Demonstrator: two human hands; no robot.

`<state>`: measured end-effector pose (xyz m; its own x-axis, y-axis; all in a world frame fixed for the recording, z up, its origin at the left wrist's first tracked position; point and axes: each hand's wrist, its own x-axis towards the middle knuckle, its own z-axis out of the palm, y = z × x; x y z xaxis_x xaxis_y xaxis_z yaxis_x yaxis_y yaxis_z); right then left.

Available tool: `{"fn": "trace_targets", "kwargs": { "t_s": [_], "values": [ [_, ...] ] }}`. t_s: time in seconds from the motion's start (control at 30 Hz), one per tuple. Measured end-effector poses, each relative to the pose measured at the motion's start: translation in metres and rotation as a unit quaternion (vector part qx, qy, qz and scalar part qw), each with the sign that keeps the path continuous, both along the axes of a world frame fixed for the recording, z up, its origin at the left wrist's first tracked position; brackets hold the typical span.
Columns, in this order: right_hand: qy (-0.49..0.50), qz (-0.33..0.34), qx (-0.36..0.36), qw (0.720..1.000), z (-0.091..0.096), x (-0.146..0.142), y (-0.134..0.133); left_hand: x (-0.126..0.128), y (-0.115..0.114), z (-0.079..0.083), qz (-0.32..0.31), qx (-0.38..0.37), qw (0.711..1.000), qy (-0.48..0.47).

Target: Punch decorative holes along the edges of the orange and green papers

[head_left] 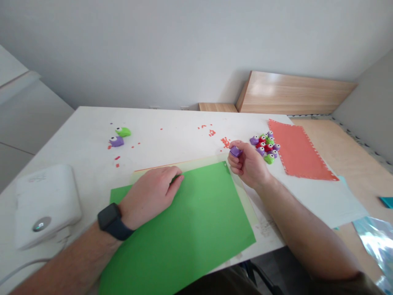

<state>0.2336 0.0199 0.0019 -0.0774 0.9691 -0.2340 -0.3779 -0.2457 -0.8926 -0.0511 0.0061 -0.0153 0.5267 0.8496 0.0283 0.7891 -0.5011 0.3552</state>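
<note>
Right hand (250, 164): fingers closed round one purple piece (236, 151), at 2 o'clock of the green sheet (196, 221).
Left hand (153, 186): fingers curled at the sheet's 12 o'clock edge; whether pinching, cannot tell.
Risks: dragging left wrist could skew the green sheet over the yellow sheet (247, 205); right knuckles straying towards 2 o'clock could scatter the googly-eyed pieces (269, 148).
Edges: tabletop (178, 143) drops off at 6 o'clock.
Room: widest at 12 o'clock, amid red scraps (225, 142).

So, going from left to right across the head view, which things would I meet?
White device, purple eyed toy, left hand, purple piece in the right hand, cluster of eyed toys, orange-red sheet, teal object.
</note>
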Motion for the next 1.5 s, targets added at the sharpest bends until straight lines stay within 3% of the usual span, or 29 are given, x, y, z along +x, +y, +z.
{"fn": "trace_targets", "kwargs": {
  "t_s": [0.8,1.07,1.5],
  "values": [
    [-0.029,-0.019,0.038,0.999,0.0003,-0.0017,-0.0009,0.0,0.0004,0.0012,0.002,-0.006,1.0,0.001],
    [0.012,0.001,-0.009,1.0,-0.0029,-0.0014,0.0025,0.0,-0.0006,0.0014,0.001,-0.004,1.0,0.006],
    [0.056,0.029,-0.001,0.998,-0.0002,0.0032,0.0035,0.0,0.0003,-0.001,0.0,-0.007,1.0,0.005]
  ]
}}
